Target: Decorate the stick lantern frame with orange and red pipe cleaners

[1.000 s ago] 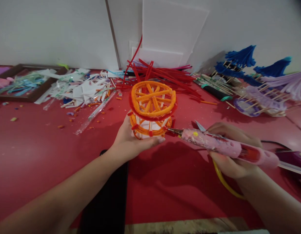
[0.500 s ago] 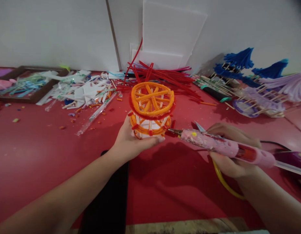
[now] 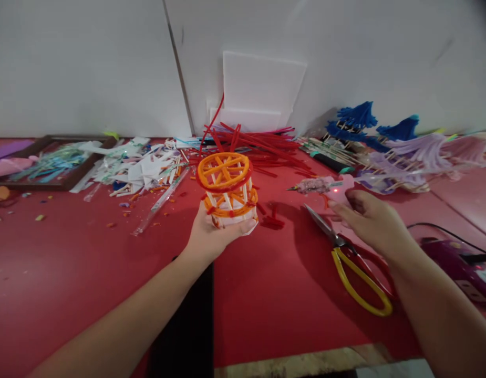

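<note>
My left hand [image 3: 211, 231] grips the lower part of a small round frame [image 3: 227, 191] made of orange and red fuzzy strips and white sticks, its thumb across the front of the base. To the right, my right hand [image 3: 364, 215] has its fingers around the handle of a pink glue gun [image 3: 319, 186], whose metal nozzle points left. Scissors [image 3: 339, 244] with one yellow and one red handle lie on the table below the glue gun. Short red pieces [image 3: 273, 220] lie just right of the frame.
Red strips [image 3: 258, 142] and white boards [image 3: 262, 86] are at the back. White scraps [image 3: 148, 165] and a brown tray [image 3: 67, 181] lie left. Blue roofed models [image 3: 357, 118], lilac models [image 3: 408, 157] and a purple power strip [image 3: 455, 268] are right. A black object [image 3: 187, 325] lies in front.
The glue gun's nozzle has moved away from the frame, to the right and back, with my right hand around it. The scissors and the red pieces now show more fully.
</note>
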Demonstrator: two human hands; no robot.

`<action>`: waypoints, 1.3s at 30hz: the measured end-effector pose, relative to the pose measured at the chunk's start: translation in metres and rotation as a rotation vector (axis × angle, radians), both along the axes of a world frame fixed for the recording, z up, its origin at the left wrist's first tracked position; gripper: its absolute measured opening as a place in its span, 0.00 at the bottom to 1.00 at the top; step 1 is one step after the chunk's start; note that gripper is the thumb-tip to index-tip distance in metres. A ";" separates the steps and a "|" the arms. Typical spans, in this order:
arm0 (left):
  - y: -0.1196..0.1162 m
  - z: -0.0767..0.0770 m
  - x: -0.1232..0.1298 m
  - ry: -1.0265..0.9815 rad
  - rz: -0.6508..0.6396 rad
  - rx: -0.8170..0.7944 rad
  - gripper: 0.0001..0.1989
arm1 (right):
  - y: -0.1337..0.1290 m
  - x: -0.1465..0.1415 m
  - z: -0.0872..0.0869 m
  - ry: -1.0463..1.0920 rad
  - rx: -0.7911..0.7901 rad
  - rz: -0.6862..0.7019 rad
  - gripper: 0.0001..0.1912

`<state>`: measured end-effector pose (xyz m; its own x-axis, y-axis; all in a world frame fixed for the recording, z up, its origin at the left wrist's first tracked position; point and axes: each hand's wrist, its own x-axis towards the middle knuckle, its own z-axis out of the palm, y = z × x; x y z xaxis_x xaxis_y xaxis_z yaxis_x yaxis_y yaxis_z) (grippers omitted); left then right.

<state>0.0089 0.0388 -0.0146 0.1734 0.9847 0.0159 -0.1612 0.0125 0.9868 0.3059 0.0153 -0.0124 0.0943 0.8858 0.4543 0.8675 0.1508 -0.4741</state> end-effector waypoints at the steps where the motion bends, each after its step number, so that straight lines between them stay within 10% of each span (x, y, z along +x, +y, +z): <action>1: 0.000 0.001 0.000 0.001 0.013 0.000 0.22 | -0.002 0.003 -0.001 -0.050 -0.029 -0.037 0.13; 10: 0.003 0.003 -0.002 -0.049 0.090 0.036 0.17 | -0.003 -0.004 0.012 -0.416 -0.089 -0.134 0.11; 21: 0.006 -0.003 -0.005 -0.098 0.057 0.061 0.18 | 0.073 -0.118 0.000 -0.531 -0.255 0.685 0.16; 31: 0.001 0.003 -0.003 -0.027 0.078 0.115 0.18 | 0.070 -0.117 0.010 -0.480 -0.250 0.522 0.09; 39: -0.005 -0.001 0.000 -0.008 0.008 0.159 0.19 | 0.018 -0.091 0.019 0.040 -0.161 0.386 0.08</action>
<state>0.0091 0.0342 -0.0157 0.1644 0.9711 0.1731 -0.1683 -0.1453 0.9750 0.2148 0.0335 0.0065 -0.2437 0.9189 0.3103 0.7422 0.3827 -0.5502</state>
